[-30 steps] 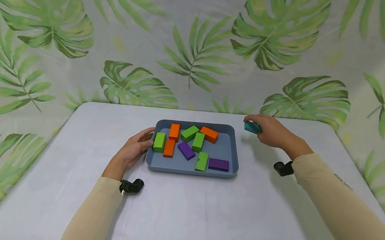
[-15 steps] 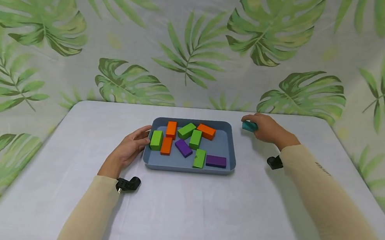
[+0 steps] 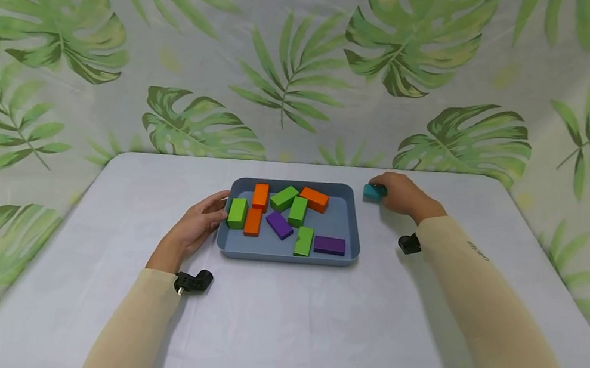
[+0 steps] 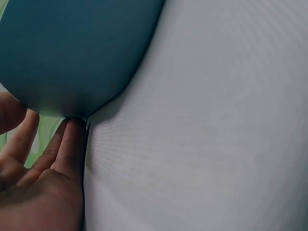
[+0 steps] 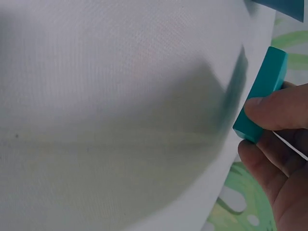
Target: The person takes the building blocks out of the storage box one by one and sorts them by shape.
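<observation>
A teal rectangular block [image 3: 372,193] is pinched between the thumb and fingers of my right hand [image 3: 403,194], just beyond the tray's far right corner. The right wrist view shows that block [image 5: 264,91] tilted close over the white cloth, its shadow beside it. My left hand [image 3: 196,226] lies along the left side of the blue-grey tray [image 3: 287,260], fingers extended. In the left wrist view, straight fingertips [image 4: 72,132] touch the lower edge of the tray wall [image 4: 82,57]. Inside the tray lie orange blocks [image 3: 253,221], green blocks [image 3: 297,211] and purple blocks [image 3: 329,246].
A white cloth [image 3: 280,326] covers the table under the tray. Behind the table's far edge hangs a leaf-print backdrop [image 3: 290,75]. Small black devices sit on the left wrist [image 3: 194,282] and right wrist [image 3: 410,244].
My right hand has carried the teal block slightly left, nearer the tray, and lower toward the cloth. The left hand stays at the tray's side. The whole head view has shifted a little.
</observation>
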Demonstrator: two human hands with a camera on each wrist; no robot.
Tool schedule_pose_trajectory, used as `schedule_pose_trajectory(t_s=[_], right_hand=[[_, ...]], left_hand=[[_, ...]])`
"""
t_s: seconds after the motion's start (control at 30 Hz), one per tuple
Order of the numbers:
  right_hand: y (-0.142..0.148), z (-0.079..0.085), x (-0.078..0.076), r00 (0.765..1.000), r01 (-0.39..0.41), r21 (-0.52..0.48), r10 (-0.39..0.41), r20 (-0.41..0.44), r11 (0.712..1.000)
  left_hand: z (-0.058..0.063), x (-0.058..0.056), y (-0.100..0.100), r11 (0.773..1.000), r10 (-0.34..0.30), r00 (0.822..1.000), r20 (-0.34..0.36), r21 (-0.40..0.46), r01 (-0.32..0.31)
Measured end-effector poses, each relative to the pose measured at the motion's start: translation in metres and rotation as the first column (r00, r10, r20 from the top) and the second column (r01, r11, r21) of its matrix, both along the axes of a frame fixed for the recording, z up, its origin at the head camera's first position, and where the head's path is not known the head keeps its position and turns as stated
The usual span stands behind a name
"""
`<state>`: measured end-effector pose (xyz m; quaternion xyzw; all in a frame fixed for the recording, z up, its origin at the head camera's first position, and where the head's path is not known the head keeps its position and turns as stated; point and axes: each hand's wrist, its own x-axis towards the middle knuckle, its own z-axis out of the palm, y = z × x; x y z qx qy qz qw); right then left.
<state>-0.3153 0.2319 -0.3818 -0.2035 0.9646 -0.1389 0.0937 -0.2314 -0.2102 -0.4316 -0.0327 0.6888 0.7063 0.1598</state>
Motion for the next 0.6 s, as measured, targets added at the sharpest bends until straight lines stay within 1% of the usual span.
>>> schedule_pose_trajectory(t_s=[0.33,0.6], right_hand=[[-0.0010,-0.0009,-0.0006,0.999,0.030,-0.004,-0.030,0.018,1.000],[-0.0038,-0.0044,-0.0032,0.999,0.033,-0.012,-0.033,-0.002,0.999]], left_hand=[[0.0000,0.0003,0.0004,1.000,-0.005,1.000,0.002,0.006,0.005],[0.0013,0.0004,-0.0006,1.000,-0.007,1.000,0.000,0.002,0.007]])
